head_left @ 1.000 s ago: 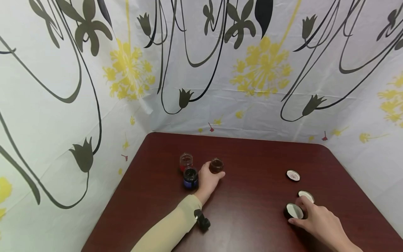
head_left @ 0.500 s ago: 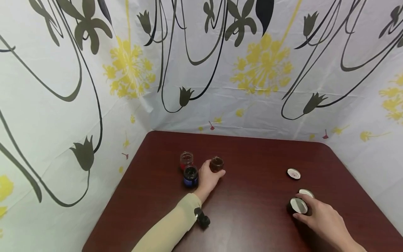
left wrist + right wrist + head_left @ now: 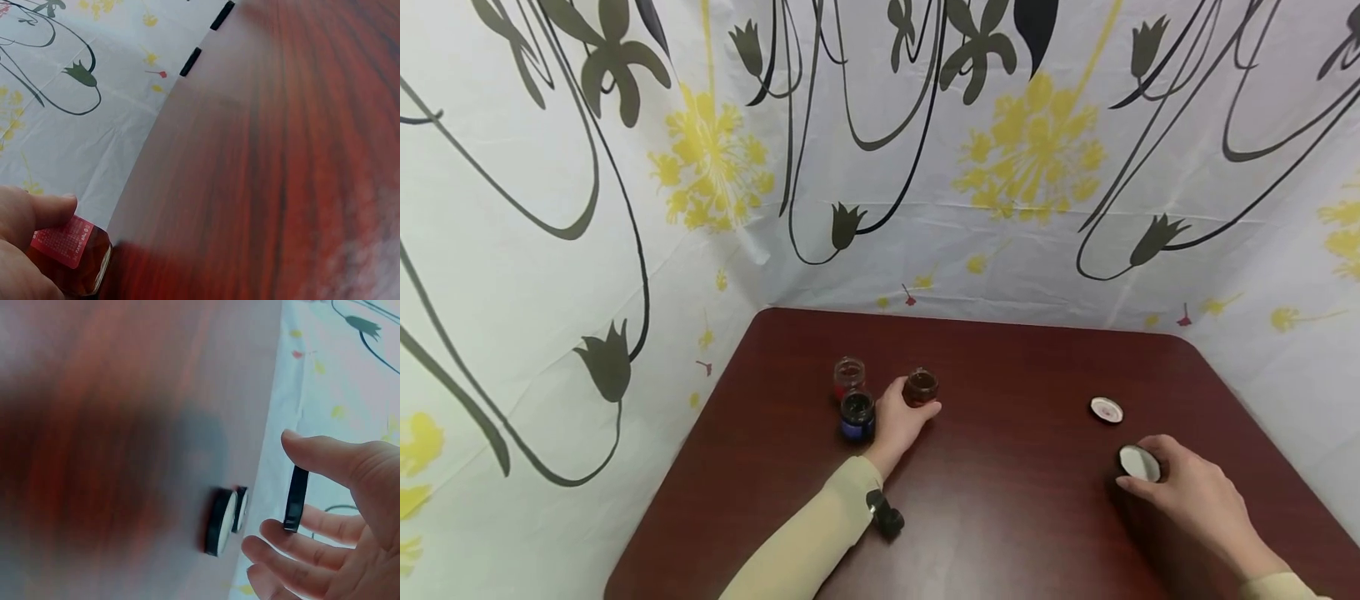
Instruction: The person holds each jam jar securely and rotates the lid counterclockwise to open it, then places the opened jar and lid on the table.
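Note:
In the head view my left hand (image 3: 895, 423) grips a small lidless glass jar (image 3: 921, 387) with dark brown contents. The left wrist view shows that jar's red label (image 3: 64, 242) beneath my thumb. Just left of this hand stand a blue-labelled jar (image 3: 857, 427) and, behind it, a jar with red contents (image 3: 849, 385), both uncovered. At the right, my right hand (image 3: 1201, 493) pinches a black-rimmed jar lid (image 3: 1139, 463) between thumb and fingers, above the table, its pale inside facing up. Two more lids lie on the table, a nearer lid (image 3: 219, 524) and a farther lid (image 3: 1107, 409).
A dark red-brown table (image 3: 1000, 467) carries everything. Patterned white cloth (image 3: 880, 192) hangs along its back and sides. A black wrist camera (image 3: 886, 517) is strapped to the left sleeve.
My right hand has moved the pinched lid right and away from me, so it now covers the nearer table lid in the head view. The left hand keeps its hold on the jar.

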`<state>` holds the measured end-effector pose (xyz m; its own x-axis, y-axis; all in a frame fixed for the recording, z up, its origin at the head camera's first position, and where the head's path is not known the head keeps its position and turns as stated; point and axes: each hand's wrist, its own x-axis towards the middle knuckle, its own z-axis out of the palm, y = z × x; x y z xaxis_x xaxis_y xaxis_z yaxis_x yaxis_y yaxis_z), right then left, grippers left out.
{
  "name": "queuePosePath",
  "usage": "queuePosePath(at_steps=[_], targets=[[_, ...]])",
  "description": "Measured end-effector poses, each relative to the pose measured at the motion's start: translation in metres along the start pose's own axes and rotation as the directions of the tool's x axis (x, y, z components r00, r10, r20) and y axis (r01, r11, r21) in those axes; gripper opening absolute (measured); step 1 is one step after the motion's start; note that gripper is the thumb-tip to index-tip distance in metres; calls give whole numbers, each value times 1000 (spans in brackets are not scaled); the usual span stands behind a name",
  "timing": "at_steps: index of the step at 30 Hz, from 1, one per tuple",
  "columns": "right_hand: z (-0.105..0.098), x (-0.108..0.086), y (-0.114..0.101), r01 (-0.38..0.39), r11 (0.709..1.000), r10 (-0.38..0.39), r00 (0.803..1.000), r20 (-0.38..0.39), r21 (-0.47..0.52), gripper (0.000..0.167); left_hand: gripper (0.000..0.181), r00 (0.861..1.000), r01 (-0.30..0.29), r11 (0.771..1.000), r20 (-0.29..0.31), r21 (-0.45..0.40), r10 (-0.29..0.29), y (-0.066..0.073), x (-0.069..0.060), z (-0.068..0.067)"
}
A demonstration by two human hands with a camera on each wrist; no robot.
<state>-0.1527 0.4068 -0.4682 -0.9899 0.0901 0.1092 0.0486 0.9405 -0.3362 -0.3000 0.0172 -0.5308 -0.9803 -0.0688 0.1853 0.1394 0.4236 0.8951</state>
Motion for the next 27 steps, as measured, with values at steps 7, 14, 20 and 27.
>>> queuePosePath(at_steps=[7,14,20,27], targets=[[-7,17,20,-14,1000,14,1000,1,0,73,58,1000,-5,1000,0,15,5,-2,1,2],[-7,33,40,-48,999,48,994,102,-3,90,58,1000,0,1000,8,14,0,-3,1,1],[-7,41,54,-70,997,71,988,140,-6,93,56,1000,-12,1000,8,29,12,-4,2,2],[-5,51,64,-70,997,72,985,157,-19,96,56,1000,-19,1000,7,23,18,-4,1,0]])
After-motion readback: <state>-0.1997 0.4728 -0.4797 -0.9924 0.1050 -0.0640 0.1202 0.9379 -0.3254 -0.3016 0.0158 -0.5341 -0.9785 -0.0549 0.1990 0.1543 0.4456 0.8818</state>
